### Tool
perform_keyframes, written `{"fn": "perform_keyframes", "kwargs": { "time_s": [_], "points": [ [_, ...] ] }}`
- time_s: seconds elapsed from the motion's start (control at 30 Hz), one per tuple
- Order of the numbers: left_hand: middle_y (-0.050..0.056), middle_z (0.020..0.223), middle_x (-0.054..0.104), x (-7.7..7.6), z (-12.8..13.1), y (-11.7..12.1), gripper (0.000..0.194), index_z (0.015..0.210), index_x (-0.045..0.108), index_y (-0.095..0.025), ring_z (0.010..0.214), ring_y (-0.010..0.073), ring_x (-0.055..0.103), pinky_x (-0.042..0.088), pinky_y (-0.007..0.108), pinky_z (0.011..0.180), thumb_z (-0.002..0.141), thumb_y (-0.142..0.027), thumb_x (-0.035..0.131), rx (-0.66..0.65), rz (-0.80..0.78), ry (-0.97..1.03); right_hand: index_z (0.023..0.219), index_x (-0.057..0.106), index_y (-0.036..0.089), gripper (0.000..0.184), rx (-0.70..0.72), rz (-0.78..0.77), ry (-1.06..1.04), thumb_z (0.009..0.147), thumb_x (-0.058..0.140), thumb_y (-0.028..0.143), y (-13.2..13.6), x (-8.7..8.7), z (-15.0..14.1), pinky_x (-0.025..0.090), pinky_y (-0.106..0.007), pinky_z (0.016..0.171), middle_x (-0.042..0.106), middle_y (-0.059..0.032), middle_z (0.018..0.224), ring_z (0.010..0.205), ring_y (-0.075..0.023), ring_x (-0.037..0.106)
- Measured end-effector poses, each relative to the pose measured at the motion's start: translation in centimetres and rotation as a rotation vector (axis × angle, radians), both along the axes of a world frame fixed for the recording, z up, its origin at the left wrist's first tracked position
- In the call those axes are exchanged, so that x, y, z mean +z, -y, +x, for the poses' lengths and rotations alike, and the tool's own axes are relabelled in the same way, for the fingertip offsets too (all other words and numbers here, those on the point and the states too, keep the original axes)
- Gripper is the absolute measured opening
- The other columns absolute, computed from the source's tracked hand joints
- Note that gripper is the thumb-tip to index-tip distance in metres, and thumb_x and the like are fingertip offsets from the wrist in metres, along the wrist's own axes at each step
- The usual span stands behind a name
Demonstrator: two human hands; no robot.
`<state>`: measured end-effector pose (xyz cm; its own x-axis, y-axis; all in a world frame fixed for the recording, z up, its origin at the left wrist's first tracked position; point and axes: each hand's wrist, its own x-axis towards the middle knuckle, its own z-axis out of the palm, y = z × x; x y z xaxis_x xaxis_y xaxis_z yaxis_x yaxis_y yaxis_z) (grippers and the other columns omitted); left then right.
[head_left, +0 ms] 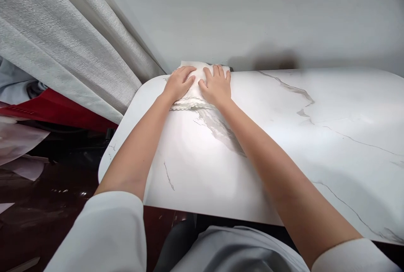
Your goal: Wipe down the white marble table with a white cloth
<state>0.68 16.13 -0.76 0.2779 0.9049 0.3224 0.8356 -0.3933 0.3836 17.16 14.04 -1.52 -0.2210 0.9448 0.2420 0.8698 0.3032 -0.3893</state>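
Note:
A folded white cloth lies at the far edge of a white marble table, close to the wall. My left hand rests flat on the cloth's left part, fingers stretched out. Beside it, my right hand presses flat on the cloth's right part, its fingers spread toward the wall. Both arms reach straight across the tabletop. The hands hide most of the cloth; only its near layered edge and far top corner show.
A grey curtain hangs at the left beside the table's rounded corner. A grey wall runs behind the table. A dark glossy floor with a red object and pale sheets lies at the left.

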Motion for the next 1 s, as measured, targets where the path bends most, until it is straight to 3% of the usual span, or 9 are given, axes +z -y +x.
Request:
{"fn": "perform_keyframes", "kwargs": {
  "time_s": [0.3, 0.47, 0.73, 1.0],
  "points": [
    [0.007, 0.131, 0.063, -0.2, -1.6, -2.3, 0.045, 0.128, 0.059, -0.02, 0.123, 0.0261, 0.054, 0.037, 0.041, 0.109, 0.092, -0.035, 0.038, -0.003, -0.004, -0.018, 0.139, 0.044, 0.011, 0.05, -0.002, 0.006, 0.034, 0.098, 0.024, 0.031, -1.6, 0.3, -1.7, 0.009, -0.062, 0.114, 0.041, -0.02, 0.147, 0.143, -0.0333, 0.025],
    [0.007, 0.133, 0.062, -0.1, -3.4, -2.5, 0.046, 0.13, 0.059, -0.02, 0.125, 0.0265, 0.053, 0.036, 0.043, 0.11, 0.093, -0.036, 0.036, 0.016, -0.018, -0.045, 0.142, 0.04, 0.007, 0.054, 0.02, -0.002, 0.038, 0.098, 0.024, 0.033, -1.8, 0.4, -3.6, 0.003, -0.068, 0.112, 0.036, -0.0234, 0.151, 0.144, -0.0377, 0.022],
    [0.006, 0.137, 0.059, -0.1, -8.7, -0.9, 0.047, 0.132, 0.055, -0.024, 0.129, 0.0255, 0.05, 0.034, 0.044, 0.113, 0.092, -0.037, 0.035, 0.08, -0.018, -0.08, 0.15, 0.031, 0.004, 0.06, 0.098, -0.06, 0.057, 0.098, 0.026, 0.034, -0.9, 0.9, -8.5, -0.004, -0.07, 0.112, 0.025, -0.0247, 0.157, 0.148, -0.0387, 0.014],
    [0.007, 0.139, 0.058, 0.2, -13.4, 2.3, 0.05, 0.132, 0.055, -0.023, 0.131, 0.0251, 0.048, 0.033, 0.044, 0.115, 0.091, -0.043, 0.032, 0.146, -0.018, -0.089, 0.156, 0.023, 0.01, 0.064, 0.259, -0.133, 0.086, 0.101, 0.026, 0.042, 1.5, 1.4, -12.2, -0.006, -0.07, 0.111, 0.013, -0.0238, 0.162, 0.15, -0.0393, 0.003]
  ]
}}
